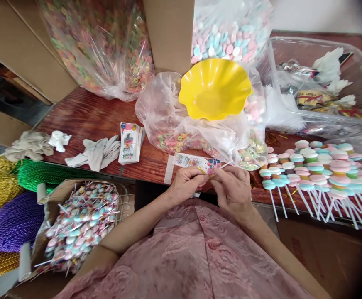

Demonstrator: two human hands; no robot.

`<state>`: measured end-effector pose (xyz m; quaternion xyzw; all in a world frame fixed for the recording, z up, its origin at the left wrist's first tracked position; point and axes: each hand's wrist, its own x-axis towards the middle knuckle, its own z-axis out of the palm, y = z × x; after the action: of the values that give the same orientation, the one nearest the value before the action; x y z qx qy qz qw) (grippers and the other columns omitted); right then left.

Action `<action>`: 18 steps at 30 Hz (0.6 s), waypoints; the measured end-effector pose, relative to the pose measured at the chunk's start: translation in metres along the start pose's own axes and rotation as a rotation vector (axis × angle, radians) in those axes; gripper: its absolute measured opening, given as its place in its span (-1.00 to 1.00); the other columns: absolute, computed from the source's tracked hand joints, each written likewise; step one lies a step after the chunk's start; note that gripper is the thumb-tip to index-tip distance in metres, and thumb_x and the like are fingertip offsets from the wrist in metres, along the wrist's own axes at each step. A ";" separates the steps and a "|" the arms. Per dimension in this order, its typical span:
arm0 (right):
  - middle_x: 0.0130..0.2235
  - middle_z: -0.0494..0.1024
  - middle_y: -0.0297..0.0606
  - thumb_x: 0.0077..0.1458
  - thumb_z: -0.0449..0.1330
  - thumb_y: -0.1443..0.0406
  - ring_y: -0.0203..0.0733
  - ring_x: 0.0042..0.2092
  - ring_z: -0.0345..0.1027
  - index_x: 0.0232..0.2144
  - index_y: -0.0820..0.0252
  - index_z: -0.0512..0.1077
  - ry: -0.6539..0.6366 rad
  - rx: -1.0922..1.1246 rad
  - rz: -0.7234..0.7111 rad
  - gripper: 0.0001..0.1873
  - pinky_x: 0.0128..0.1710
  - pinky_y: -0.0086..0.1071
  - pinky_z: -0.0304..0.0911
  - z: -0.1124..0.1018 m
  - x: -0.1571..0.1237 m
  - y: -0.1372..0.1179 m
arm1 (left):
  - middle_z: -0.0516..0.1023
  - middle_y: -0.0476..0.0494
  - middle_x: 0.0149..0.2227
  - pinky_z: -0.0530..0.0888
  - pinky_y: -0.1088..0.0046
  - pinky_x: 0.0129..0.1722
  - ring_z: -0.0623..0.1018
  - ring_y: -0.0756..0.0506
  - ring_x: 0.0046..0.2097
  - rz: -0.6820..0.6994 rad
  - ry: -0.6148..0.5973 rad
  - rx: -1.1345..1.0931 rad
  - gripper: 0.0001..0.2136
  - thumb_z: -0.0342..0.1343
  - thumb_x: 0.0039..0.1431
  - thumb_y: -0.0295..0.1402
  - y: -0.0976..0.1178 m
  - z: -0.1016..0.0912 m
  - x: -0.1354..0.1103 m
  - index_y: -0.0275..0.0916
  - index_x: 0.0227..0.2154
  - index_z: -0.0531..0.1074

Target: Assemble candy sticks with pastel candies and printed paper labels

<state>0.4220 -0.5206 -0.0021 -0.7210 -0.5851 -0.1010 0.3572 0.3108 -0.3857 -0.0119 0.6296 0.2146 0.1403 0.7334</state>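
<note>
At the table's front edge, both my hands are closed with their fingertips close together. My left hand (187,182) pinches beside a short gold twist tie (201,170). My right hand (234,189) is curled in a pinch, and a thin white stick (226,165) pokes out above its fingers. What lies between the fingertips is mostly hidden. Just beyond them is a printed plastic bag (189,160), partly covered by my fingers. A stack of similar printed bags (131,143) lies to the left. Pastel candy skewers (311,166) on white sticks lie to the right.
A yellow wavy bowl (215,89) rests on clear bags of candy. Behind stand a large bag of candy rings (106,45) and cardboard. Gloves (96,151) lie left; a clear bin (321,112) stands right. A box of wrapped skewers (81,224) sits below left.
</note>
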 end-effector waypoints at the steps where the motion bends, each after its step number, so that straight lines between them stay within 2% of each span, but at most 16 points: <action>1: -0.35 0.55 -0.28 0.14 0.16 0.41 -0.04 -0.12 0.34 0.00 0.06 0.39 0.045 0.056 0.059 -0.64 -0.07 -0.11 0.16 0.000 0.000 -0.002 | 0.30 0.04 -0.57 0.26 0.52 -0.45 0.26 0.08 -0.48 0.008 0.014 0.003 -0.70 0.14 0.11 -0.18 0.000 -0.001 0.000 -0.28 -0.61 0.38; 3: -0.36 0.52 -0.27 0.14 0.20 0.36 -0.05 -0.15 0.35 -0.17 0.06 0.44 0.102 0.177 0.180 -0.82 -0.09 -0.12 0.24 0.002 0.000 -0.005 | 0.33 0.02 -0.57 0.28 0.51 -0.41 0.29 0.06 -0.47 0.039 0.035 0.006 -0.70 0.14 0.12 -0.20 0.001 -0.002 0.001 -0.27 -0.63 0.37; 5: -0.33 0.52 -0.25 0.17 0.20 0.31 -0.09 -0.18 0.36 -0.31 0.07 0.44 0.089 0.305 0.277 -0.98 -0.13 -0.16 0.29 0.005 -0.001 -0.008 | 0.35 0.01 -0.56 0.29 0.49 -0.38 0.31 0.04 -0.44 0.093 0.036 0.026 -0.72 0.14 0.14 -0.23 0.003 -0.002 0.002 -0.26 -0.62 0.39; 8: -0.32 0.52 -0.26 0.20 0.17 0.26 -0.16 -0.25 0.37 -0.39 0.10 0.44 0.033 0.475 0.386 -0.89 -0.21 -0.24 0.30 0.011 -0.001 -0.008 | 0.36 0.00 -0.56 0.30 0.46 -0.32 0.32 0.02 -0.41 0.192 0.021 0.107 -0.72 0.11 0.17 -0.27 0.006 -0.001 0.002 -0.25 -0.61 0.41; 11: -0.40 0.46 -0.31 0.19 0.18 0.20 -0.22 -0.33 0.32 -0.45 0.13 0.40 -0.033 0.579 0.503 -0.81 -0.30 -0.31 0.26 0.014 0.000 -0.003 | 0.35 0.01 -0.55 0.29 0.46 -0.32 0.32 0.02 -0.41 0.233 0.020 0.160 -0.74 0.09 0.18 -0.30 0.009 -0.001 0.002 -0.26 -0.60 0.41; 15: -0.45 0.43 -0.35 0.11 0.21 0.08 -0.24 -0.40 0.28 -0.43 0.14 0.39 -0.323 0.918 0.623 -0.74 -0.34 -0.32 0.26 0.012 0.006 0.011 | 0.33 0.01 -0.55 0.25 0.49 -0.39 0.31 0.06 -0.45 0.203 -0.028 0.209 -0.71 0.09 0.18 -0.31 0.011 -0.003 0.001 -0.28 -0.64 0.38; 18: -0.46 0.41 -0.35 0.11 0.21 0.05 -0.25 -0.41 0.27 -0.43 0.15 0.36 -0.520 1.018 0.571 -0.70 -0.38 -0.35 0.24 0.008 0.010 0.020 | 0.33 0.01 -0.58 0.24 0.52 -0.46 0.31 0.08 -0.49 0.111 -0.129 0.186 -0.68 0.14 0.12 -0.28 0.010 -0.005 0.000 -0.30 -0.68 0.36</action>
<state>0.4415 -0.5094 -0.0101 -0.5895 -0.4123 0.4669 0.5143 0.3087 -0.3796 -0.0029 0.7135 0.1439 0.1192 0.6753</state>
